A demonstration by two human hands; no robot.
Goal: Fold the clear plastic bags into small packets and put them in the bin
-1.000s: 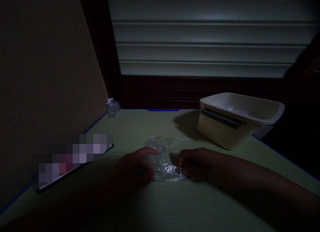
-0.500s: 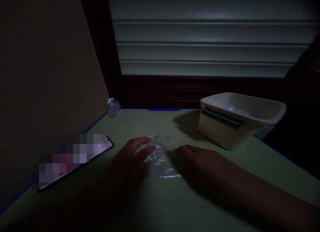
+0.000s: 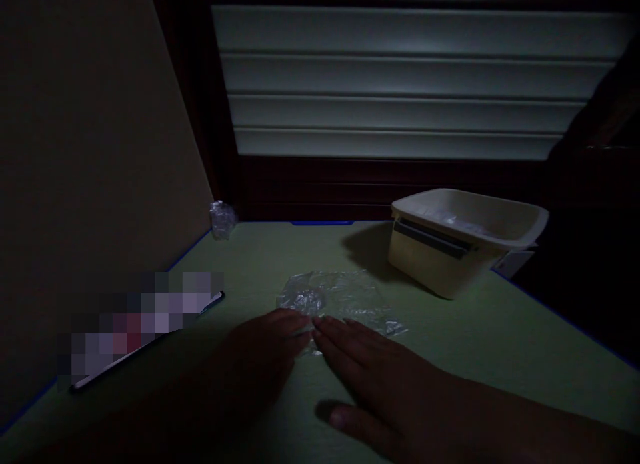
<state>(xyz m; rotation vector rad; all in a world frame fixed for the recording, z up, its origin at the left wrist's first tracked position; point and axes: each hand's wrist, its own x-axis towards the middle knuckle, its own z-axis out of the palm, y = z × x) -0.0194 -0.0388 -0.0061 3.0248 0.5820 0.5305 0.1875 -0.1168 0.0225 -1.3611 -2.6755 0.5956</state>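
A clear, crinkled plastic bag (image 3: 345,291) lies spread on the pale green tabletop, shiny along its folds. My left hand (image 3: 270,344) rests at the bag's near left edge, fingers stretched out over it and partly in shadow. Coming from the right, my right hand (image 3: 370,364) lies flat with its fingertips on the near part of the bag and the thumb held apart. The fingertips of both hands almost meet. Some of the bag's near edge is hidden beneath them.
A cream plastic bin (image 3: 430,254) with clear plastic inside stands at the back right, by the table's edge. A crumpled clear plastic wad (image 3: 223,221) sits in the back left corner. On the left, a phone (image 3: 150,341) with a blurred screen leans near the wall (image 3: 100,131).
Both hands have come nearer to me and closer together. My right hand has flattened, its thumb now apart. The bag looks more spread out toward the right.
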